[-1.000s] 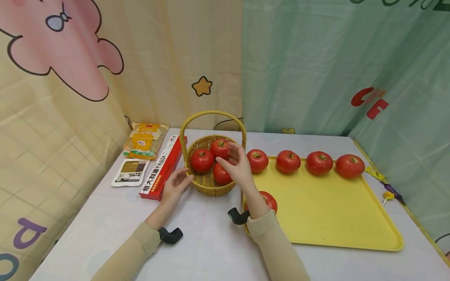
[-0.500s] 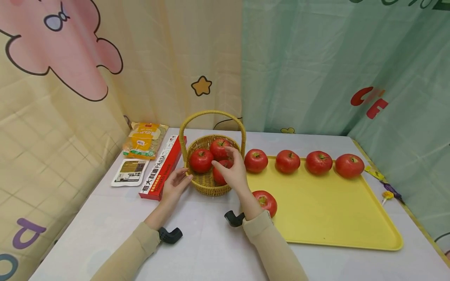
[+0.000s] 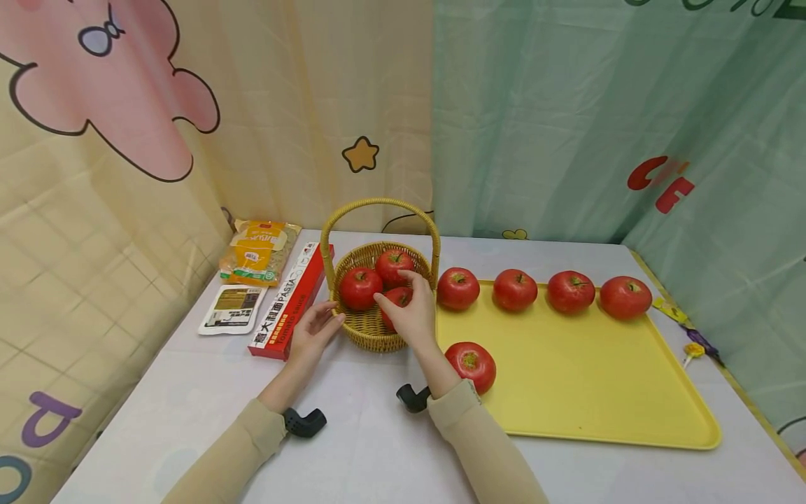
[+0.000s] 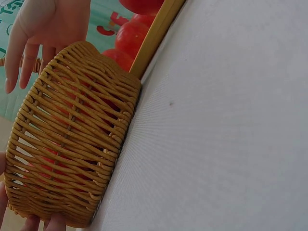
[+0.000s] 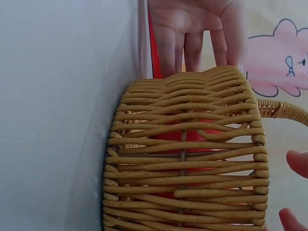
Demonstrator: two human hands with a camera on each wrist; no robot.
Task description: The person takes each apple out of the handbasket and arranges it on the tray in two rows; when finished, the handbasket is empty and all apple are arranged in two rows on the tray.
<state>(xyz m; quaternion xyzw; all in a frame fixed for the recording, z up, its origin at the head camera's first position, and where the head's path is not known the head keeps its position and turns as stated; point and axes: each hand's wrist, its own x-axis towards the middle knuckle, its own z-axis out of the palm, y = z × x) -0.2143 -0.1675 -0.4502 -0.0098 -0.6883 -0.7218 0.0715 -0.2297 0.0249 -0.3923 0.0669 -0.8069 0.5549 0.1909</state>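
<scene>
Wicker basket (image 3: 371, 329) near the tabletop's far edge, three tomatoes inside. Right hand (image 3: 412, 315) over the basket, fingers spread loosely around the front tomato (image 3: 397, 299), grip not certain. Left hand (image 3: 315, 332) flat against the basket's left wall, fingers straight. Yellow tray (image 3: 585, 392) just right, toward the right edge.

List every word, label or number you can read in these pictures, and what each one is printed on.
"PASTA", with some Chinese characters before it: on the long red box left of the basket.
Yellow packet: print too small to read.
White packet: dark label, unreadable.
Green curtain: big red letters, perhaps "C" and "F", folded and partly hidden.
Cream curtain: purple letter shapes, cut off.
Wrist views: no text.
</scene>
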